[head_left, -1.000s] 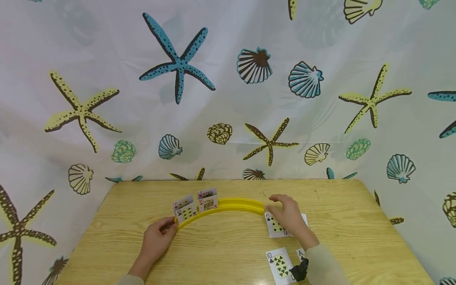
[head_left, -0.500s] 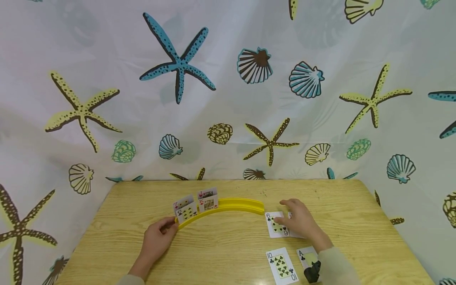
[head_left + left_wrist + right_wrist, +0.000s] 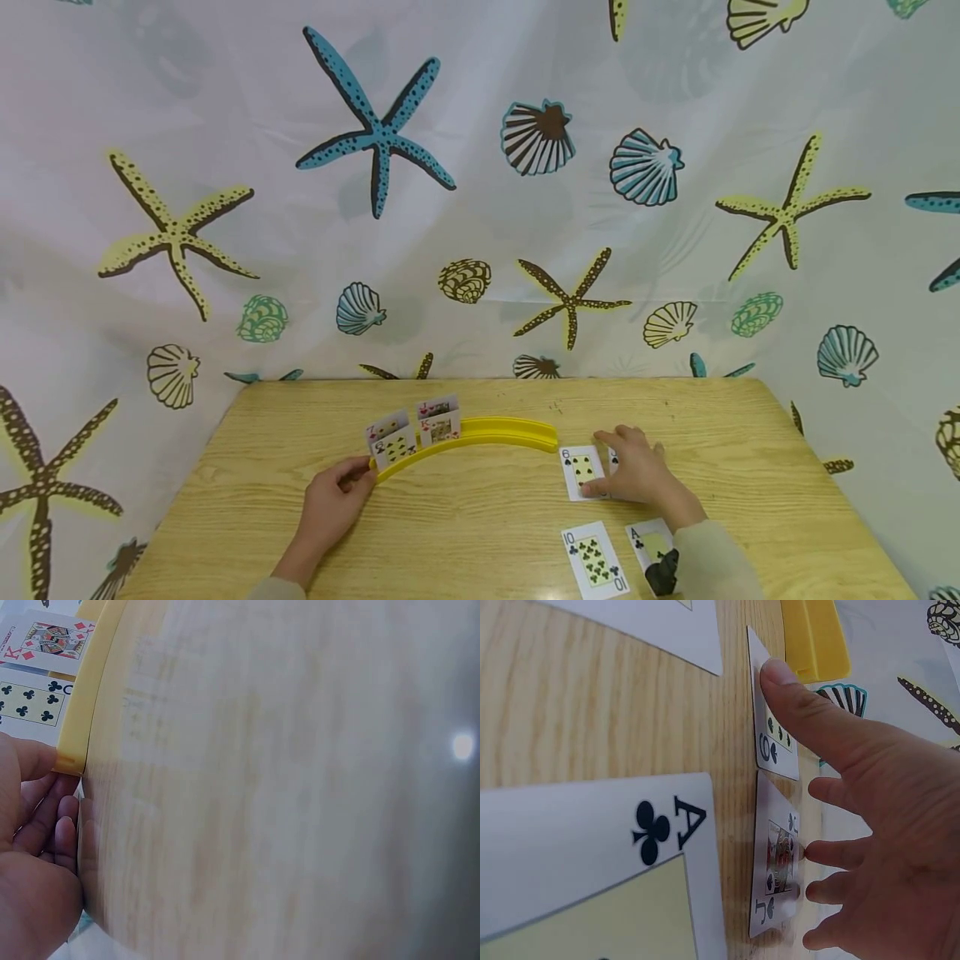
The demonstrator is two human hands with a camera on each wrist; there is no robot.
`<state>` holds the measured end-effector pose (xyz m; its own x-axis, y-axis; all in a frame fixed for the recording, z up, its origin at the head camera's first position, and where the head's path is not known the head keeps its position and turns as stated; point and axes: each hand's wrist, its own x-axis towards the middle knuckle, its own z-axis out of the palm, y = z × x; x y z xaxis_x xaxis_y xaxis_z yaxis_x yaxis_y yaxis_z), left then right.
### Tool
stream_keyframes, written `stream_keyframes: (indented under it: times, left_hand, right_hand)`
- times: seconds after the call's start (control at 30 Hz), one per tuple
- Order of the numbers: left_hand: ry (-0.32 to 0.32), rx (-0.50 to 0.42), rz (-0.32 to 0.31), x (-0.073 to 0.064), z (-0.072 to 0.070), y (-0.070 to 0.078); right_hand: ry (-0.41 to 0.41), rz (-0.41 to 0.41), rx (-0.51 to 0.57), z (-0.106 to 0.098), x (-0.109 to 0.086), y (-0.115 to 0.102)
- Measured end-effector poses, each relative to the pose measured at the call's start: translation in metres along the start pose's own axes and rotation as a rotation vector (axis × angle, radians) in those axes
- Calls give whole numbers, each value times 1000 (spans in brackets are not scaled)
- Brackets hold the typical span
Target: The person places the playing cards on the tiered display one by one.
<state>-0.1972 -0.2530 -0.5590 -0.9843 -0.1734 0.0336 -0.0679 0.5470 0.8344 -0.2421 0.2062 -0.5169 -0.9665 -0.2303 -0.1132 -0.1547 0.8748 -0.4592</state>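
Note:
My left hand pinches the near left end of a curved yellow card holder, thumb on top and fingers curled at its end. Upright playing cards stand in its left half: a clubs card with a seven behind, and the king of diamonds with a jack behind. At the holder's right end, my right hand spreads over two flat cards. Its thumb overlaps the six of spades, and its other fingertips are right at the jack. The palm hides most of the jack in the head view.
Nearer on the wooden table lie the ten of clubs and the ace of clubs. A dark wrist mount covers part of the ace. Behind the table hangs a shell-and-starfish curtain.
My right hand has shifted right from the holder's right end and lowered over the six and the jack, uncovering more of the ace. The left hand stays put.

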Motion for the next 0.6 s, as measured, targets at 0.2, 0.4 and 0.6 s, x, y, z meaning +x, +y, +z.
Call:
stream_keyframes:
  times: [0.2, 0.4, 0.6]
  left_hand:
    - [9, -5, 17, 0, 0, 0]
    - [19, -10, 30, 0, 1, 0]
    - [18, -18, 28, -1, 1, 0]
  right_hand:
    - [-5, -3, 18, 2, -1, 1]
    - [3, 5, 27, 4, -2, 2]
    - [13, 5, 31, 7, 0, 5]
